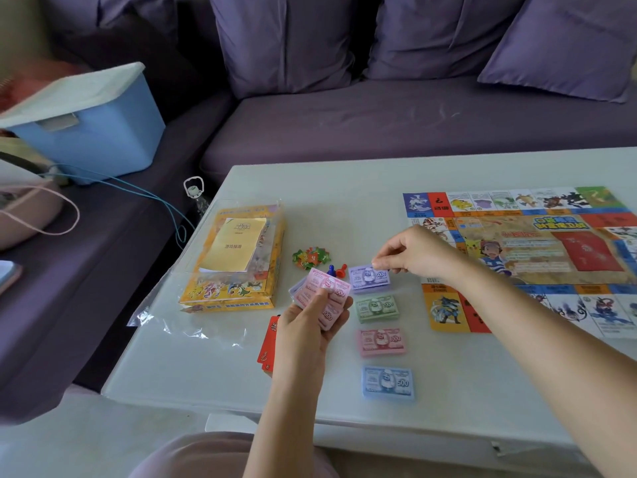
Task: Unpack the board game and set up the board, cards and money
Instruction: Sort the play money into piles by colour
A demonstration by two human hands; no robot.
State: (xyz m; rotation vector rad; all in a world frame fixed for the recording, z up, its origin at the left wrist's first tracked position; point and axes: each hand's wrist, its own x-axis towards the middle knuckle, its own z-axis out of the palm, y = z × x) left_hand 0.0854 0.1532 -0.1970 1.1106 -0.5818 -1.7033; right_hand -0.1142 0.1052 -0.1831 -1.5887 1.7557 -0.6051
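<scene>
My lap is at the bottom, against the near edge of the pale table (206, 374); four piles of play money run in a column away from that edge: the blue 500 pile (387, 382) nearest, then the pink 1000 pile (381, 341), the green 2000 pile (376, 308), and the purple 5000 pile (369, 278) farthest. Some red cards (267, 343) lie left of the column, partly under my wrist; beyond them a clear wrapper (165, 315) spreads to the left edge, and the yellow game box (234, 274) lies on it with a yellow booklet (234, 243) on top. Small coloured tokens (310, 257) and two pawns (336, 270) sit mid-table; the board (534, 257) lies open flat toward the right edge. Past the far edge stands a purple sofa (379, 125) carrying a blue storage bin (93, 132) at its left end.

My left hand (306, 326) curls around a fanned bundle of notes (324, 291), mostly pink, thumb pressed on top, just left of the green pile; my right hand (413, 251) pinches the far right corner of the top purple note between thumb and forefinger, the other fingers tucked in.
</scene>
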